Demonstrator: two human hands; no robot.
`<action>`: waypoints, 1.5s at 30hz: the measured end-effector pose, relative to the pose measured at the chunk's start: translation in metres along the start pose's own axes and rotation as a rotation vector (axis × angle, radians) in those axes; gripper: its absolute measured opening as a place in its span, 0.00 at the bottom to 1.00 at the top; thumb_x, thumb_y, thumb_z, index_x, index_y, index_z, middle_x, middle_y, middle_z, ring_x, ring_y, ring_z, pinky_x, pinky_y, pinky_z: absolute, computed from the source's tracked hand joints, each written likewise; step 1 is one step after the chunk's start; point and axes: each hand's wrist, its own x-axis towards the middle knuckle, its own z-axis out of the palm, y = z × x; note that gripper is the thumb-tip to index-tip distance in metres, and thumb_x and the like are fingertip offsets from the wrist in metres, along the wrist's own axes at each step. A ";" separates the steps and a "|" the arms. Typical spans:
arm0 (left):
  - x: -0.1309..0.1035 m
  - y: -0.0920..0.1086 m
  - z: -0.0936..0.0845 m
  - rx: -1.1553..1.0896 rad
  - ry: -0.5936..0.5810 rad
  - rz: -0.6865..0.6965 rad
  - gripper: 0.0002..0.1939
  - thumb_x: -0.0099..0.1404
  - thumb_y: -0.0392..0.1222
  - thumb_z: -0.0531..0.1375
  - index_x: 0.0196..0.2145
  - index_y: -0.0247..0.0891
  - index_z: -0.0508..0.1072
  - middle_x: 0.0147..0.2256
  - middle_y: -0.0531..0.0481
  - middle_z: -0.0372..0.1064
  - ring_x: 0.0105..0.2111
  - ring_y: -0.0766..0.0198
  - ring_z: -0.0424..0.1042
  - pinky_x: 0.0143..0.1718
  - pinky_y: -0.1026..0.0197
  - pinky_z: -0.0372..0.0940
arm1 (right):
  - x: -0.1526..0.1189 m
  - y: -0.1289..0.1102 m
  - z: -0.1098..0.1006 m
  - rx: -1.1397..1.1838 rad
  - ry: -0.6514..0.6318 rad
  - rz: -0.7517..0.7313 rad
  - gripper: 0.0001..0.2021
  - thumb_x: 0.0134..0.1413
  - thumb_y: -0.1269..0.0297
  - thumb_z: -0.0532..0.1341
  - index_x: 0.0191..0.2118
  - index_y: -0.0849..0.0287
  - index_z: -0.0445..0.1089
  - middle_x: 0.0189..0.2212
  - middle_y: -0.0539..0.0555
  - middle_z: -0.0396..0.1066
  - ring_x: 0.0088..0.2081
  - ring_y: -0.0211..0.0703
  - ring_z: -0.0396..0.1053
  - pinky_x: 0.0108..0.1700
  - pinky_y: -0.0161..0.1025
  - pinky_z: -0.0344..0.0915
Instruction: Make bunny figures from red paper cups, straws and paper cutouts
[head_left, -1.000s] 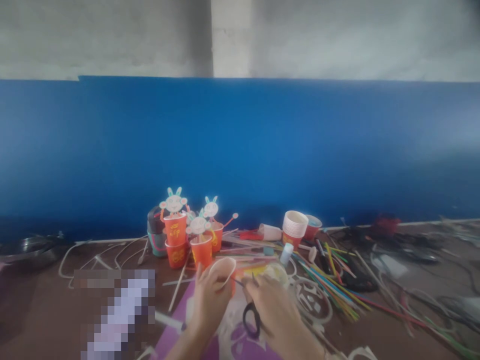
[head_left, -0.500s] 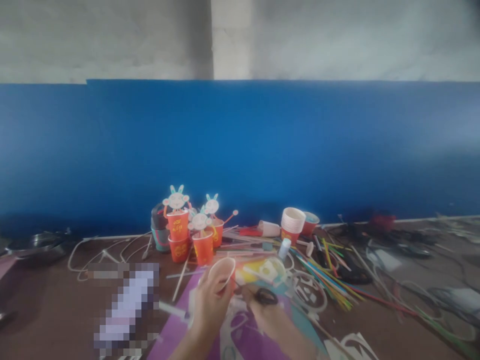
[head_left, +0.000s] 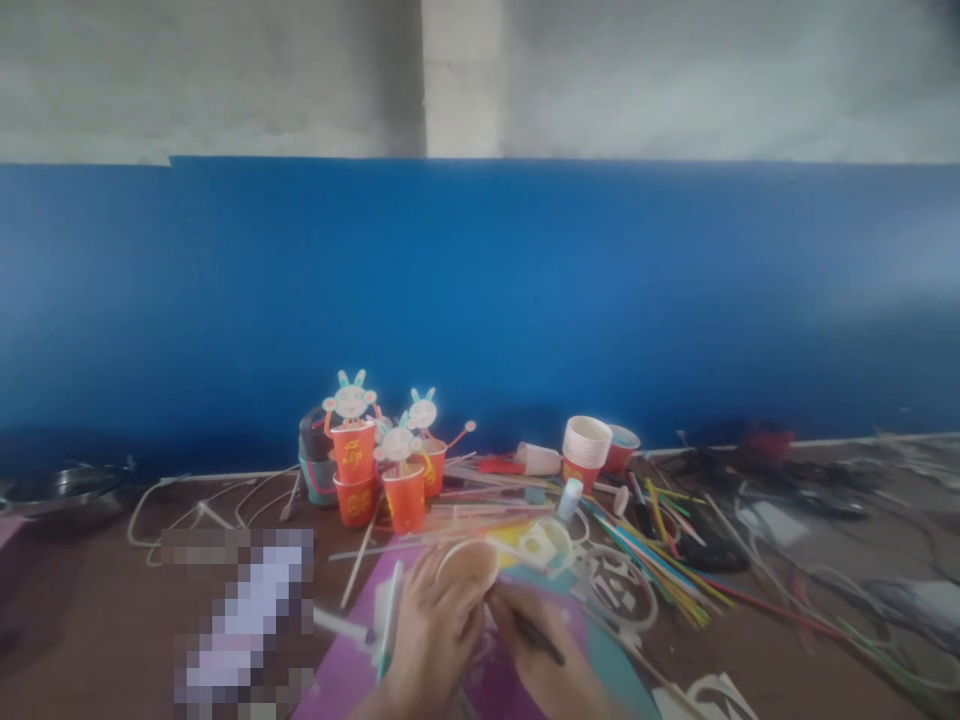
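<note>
My left hand [head_left: 435,625] is closed round a paper cup [head_left: 469,562], tilted so that its pale inside and rim face me. Close against the cup's right side is my right hand [head_left: 536,640], its fingers closed on black-handled scissors [head_left: 541,640]. The handles show edge-on and the blades are hidden. Both hands are above a purple sheet [head_left: 356,640]. Beyond them, orange paper cups [head_left: 405,500] stand with rabbit-faced paper figures [head_left: 396,442] rising from them.
Stacked paper cups [head_left: 587,440] stand at the back, with a small white bottle [head_left: 570,500] in front. Coloured sticks [head_left: 652,565] and a tape roll [head_left: 637,595] lie right. Cables [head_left: 832,600] cross the right side. A blurred-out pale object [head_left: 247,620] lies left.
The cup has moved slightly right and lower, its opening turned more towards me. The scissors have turned in my right hand, so the handle loops no longer show.
</note>
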 end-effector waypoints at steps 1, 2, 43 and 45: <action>0.000 0.001 0.000 0.018 -0.006 0.007 0.16 0.57 0.29 0.56 0.38 0.46 0.78 0.43 0.48 0.76 0.47 0.53 0.72 0.52 0.44 0.66 | 0.001 -0.002 -0.002 0.009 0.000 -0.001 0.16 0.62 0.72 0.46 0.39 0.56 0.71 0.34 0.55 0.74 0.37 0.45 0.71 0.40 0.36 0.66; 0.001 0.002 0.001 0.035 -0.003 0.001 0.16 0.57 0.29 0.56 0.37 0.45 0.77 0.43 0.47 0.76 0.46 0.53 0.72 0.52 0.44 0.65 | 0.001 -0.003 -0.005 0.004 -0.006 -0.001 0.15 0.61 0.72 0.47 0.40 0.56 0.71 0.34 0.55 0.73 0.37 0.45 0.71 0.40 0.36 0.66; 0.002 -0.012 0.024 -0.826 0.102 -0.715 0.33 0.50 0.38 0.64 0.53 0.37 0.60 0.48 0.41 0.69 0.45 0.52 0.73 0.45 0.55 0.69 | 0.014 0.028 -0.058 -0.888 -0.175 0.431 0.19 0.49 0.87 0.51 0.42 0.67 0.73 0.39 0.71 0.74 0.39 0.58 0.76 0.35 0.44 0.71; 0.004 -0.011 0.023 -0.852 0.100 -0.733 0.32 0.50 0.39 0.65 0.52 0.36 0.60 0.48 0.39 0.69 0.46 0.52 0.72 0.45 0.55 0.69 | 0.013 0.029 -0.057 -0.866 -0.161 0.405 0.17 0.47 0.86 0.54 0.39 0.65 0.74 0.37 0.70 0.75 0.38 0.60 0.75 0.36 0.47 0.71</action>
